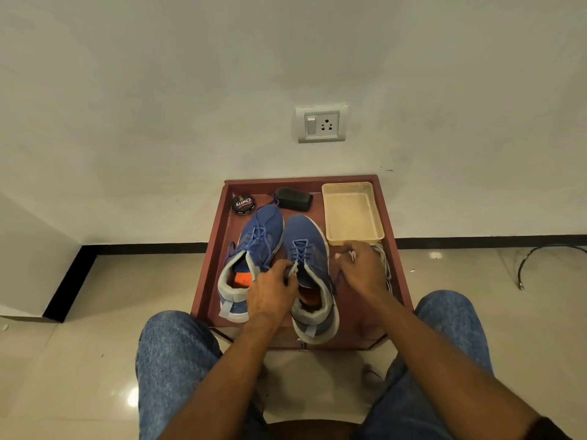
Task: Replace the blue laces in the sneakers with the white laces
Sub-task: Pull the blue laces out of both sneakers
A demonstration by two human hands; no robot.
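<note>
Nearest the camera, the person's 2 knees in blue jeans framed a low red-brown desk (209,281). Just beyond them, the left hand (270,296) had its fingers curled round the tongue and upper eyelet area of the right-hand sneaker (309,274), apparently pinching a lace end there. The right hand (362,268) hovered beside that shoe's outer edge with fingers bent, pinching what looked like a pale lace tip; the exact hold was too small to tell. A dark blue lace strand seemed to trail below it.

The blue laces (300,252) were threaded through the lower eyelets of this sneaker, so unlacing looked only begun. The left-hand sneaker (251,249) lay beside it, touching, with its own blue lace loose and straggling. The white laces (384,262) lay bunched at the desk's right edge, partly behind the right hand.

To do this step well, the left hand should probably steady the shoe while each crossing is loosened in turn, not yanked from 1 end.

Farther back sat a cream tray (352,214), a black brush (293,199) and a polish tin (243,204), then the wall socket (320,123).
</note>
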